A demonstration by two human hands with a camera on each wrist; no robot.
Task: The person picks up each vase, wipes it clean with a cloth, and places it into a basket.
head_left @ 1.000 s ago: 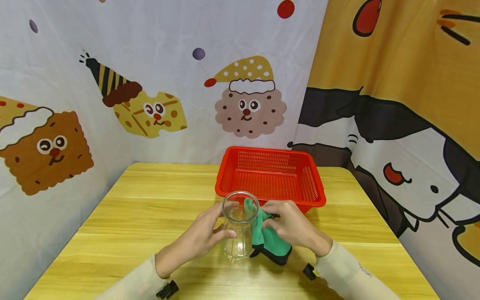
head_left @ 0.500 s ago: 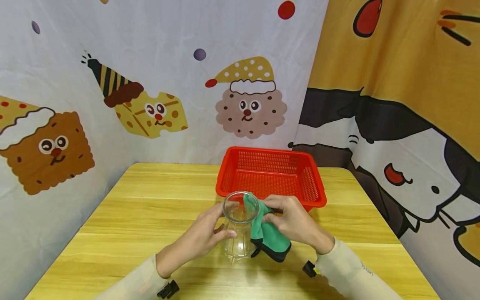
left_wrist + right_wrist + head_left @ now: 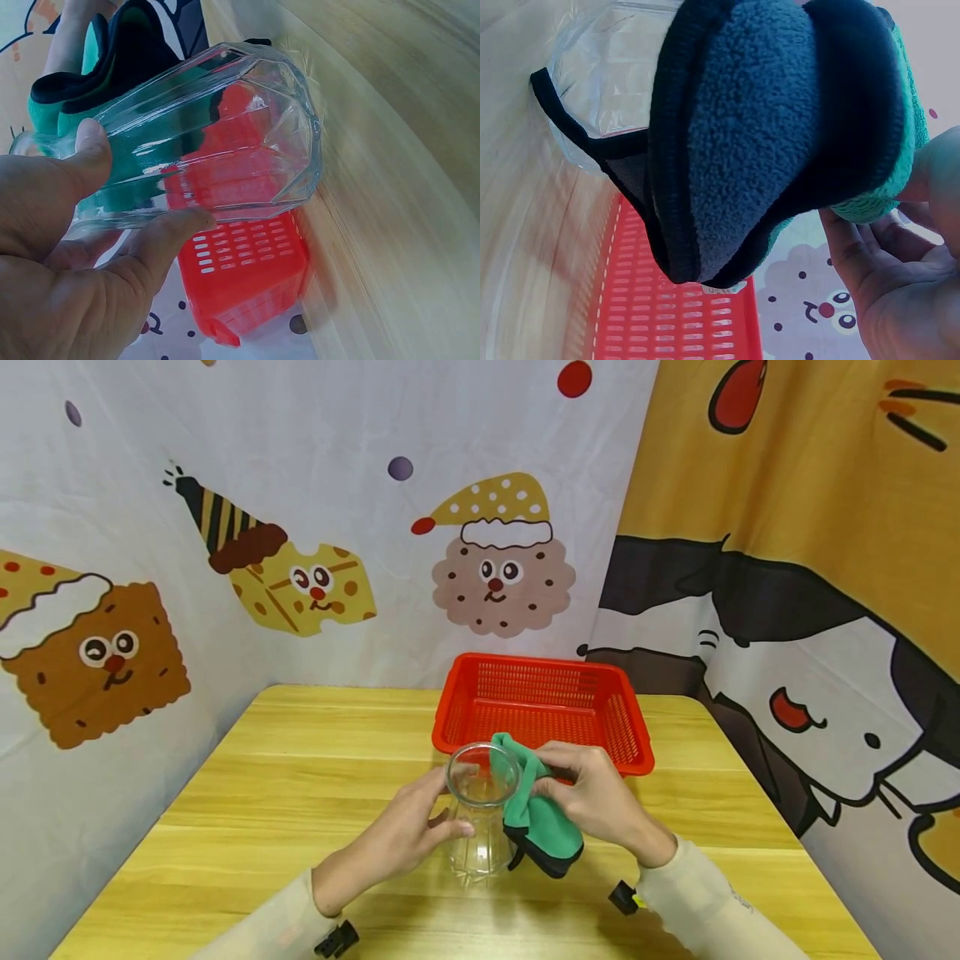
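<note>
A clear glass vase (image 3: 477,847) with a faceted base and a round rim stands upright on the table. My left hand (image 3: 397,839) grips its left side, thumb in front and fingers behind. My right hand (image 3: 600,795) pinches a green cleaning cloth (image 3: 553,832) with black edging. The cloth's upper end lies at the right side of the vase's rim, and its lower part hangs beside the glass. In the right wrist view the cloth (image 3: 754,127) shows a grey fuzzy underside and a black loop, hiding much of the vase. The left wrist view shows green through the glass (image 3: 217,142).
A red plastic basket (image 3: 637,727) with perforated walls stands just behind the vase and the right hand. The wooden table (image 3: 315,735) ends at printed cloth curtains (image 3: 330,427) at the back and sides.
The right hand has shifted slightly up and right with the cloth. The cloth's top end now rises above the vase's rim. The left hand and vase have barely moved.
</note>
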